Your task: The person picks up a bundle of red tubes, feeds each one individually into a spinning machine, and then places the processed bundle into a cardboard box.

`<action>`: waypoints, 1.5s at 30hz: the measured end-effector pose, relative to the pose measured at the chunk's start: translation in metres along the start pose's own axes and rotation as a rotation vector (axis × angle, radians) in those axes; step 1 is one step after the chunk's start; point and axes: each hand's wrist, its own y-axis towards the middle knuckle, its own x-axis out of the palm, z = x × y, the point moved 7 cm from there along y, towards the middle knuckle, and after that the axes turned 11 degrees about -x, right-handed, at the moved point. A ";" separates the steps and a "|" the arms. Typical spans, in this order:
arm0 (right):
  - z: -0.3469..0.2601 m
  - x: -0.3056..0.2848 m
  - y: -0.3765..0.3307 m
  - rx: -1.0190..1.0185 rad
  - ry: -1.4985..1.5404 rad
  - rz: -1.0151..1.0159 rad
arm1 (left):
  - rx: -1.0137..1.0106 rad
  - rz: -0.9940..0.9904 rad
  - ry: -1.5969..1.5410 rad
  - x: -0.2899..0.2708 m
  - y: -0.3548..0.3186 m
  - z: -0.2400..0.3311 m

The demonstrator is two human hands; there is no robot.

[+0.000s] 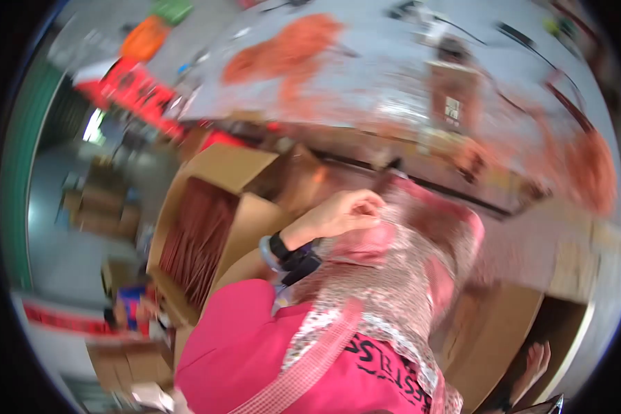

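Observation:
My left hand (352, 211), with a dark watch and a pale bracelet at the wrist, is held over the lap of a floral apron (386, 279). Its fingers are curled in, and whatever they may hold cannot be made out. Just left of that forearm stands an open cardboard box (259, 222) full of long, thin reddish-brown sticks (199, 238). At the lower right my right hand (533, 364) reaches beside another open cardboard box (493, 331). Its fingers are stretched out and slightly apart, with nothing seen in them.
Ahead stands a pale table (386, 65) with heaps of loose orange-red material (290, 52). A brown carton (455, 93) with a white label sits near its front edge. Farther left are stacked cartons (103, 200) and another person (136, 307). Much of the picture is blurred.

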 end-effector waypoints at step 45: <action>-0.225 0.473 -0.130 -0.695 -0.428 -1.149 | -1.029 1.040 1.431 -0.304 -0.402 -0.251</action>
